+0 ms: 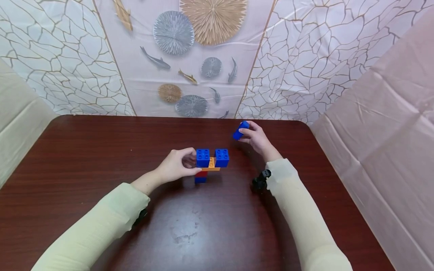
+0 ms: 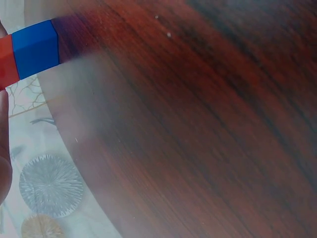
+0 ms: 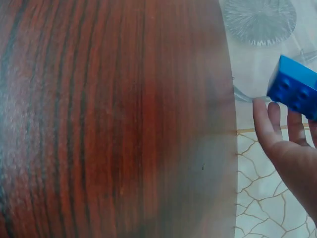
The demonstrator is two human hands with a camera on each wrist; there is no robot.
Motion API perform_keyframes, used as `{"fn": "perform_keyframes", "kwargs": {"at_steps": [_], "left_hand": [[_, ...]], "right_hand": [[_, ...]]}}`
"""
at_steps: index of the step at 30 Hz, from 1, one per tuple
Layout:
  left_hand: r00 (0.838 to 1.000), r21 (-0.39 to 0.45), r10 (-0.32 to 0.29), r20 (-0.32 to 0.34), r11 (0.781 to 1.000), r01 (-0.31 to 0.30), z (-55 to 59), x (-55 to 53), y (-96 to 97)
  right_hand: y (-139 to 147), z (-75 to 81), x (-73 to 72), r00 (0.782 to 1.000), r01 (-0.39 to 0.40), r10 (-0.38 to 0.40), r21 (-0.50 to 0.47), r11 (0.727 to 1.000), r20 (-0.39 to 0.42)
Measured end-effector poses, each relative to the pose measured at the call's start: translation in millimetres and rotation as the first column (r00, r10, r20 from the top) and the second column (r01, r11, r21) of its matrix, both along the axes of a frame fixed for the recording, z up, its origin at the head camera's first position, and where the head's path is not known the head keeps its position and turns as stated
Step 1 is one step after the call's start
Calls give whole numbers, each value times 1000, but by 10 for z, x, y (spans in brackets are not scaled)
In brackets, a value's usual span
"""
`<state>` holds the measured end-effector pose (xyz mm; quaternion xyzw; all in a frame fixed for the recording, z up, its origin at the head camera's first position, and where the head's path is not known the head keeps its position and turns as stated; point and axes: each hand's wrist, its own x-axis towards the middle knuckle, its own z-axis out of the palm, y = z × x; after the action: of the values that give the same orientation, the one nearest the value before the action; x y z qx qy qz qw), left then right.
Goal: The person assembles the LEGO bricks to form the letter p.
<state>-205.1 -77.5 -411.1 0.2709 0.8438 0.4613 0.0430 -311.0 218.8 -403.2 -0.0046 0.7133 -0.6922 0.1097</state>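
Near the middle of the table, a small toy-brick build has an orange plate (image 1: 211,163) with two blue bricks on top, one left (image 1: 203,159) and one right (image 1: 222,159). Under the plate come a red brick (image 1: 201,174) and a blue brick (image 1: 200,180); both also show at the left edge of the left wrist view. My left hand (image 1: 174,165) grips the build from its left side, thumb toward me. Farther back and right, my right hand (image 1: 259,142) holds another blue brick (image 1: 242,125), tilted; its studs show in the right wrist view.
The dark wooden table (image 1: 101,150) ends at a far edge just beyond the right hand. Behind it hangs a patterned cloth (image 1: 190,75), with plain cloth (image 1: 373,150) along the right side. A black wrist camera (image 1: 261,180) sits at the right cuff.
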Motion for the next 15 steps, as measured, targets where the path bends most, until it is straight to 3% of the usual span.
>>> {"fn": "perform_keyframes", "kwargs": {"at_steps": [5,15], "left_hand": [[1000,6,-4,19,1000,4,0,-5,-1],[999,10,-7,33,1000,7,12,4,9]], "right_hand": [[-14,48,23,1000,-9,9,-7,1000,-2],[12,75,89,998,-1,12,160,987,-68]]}}
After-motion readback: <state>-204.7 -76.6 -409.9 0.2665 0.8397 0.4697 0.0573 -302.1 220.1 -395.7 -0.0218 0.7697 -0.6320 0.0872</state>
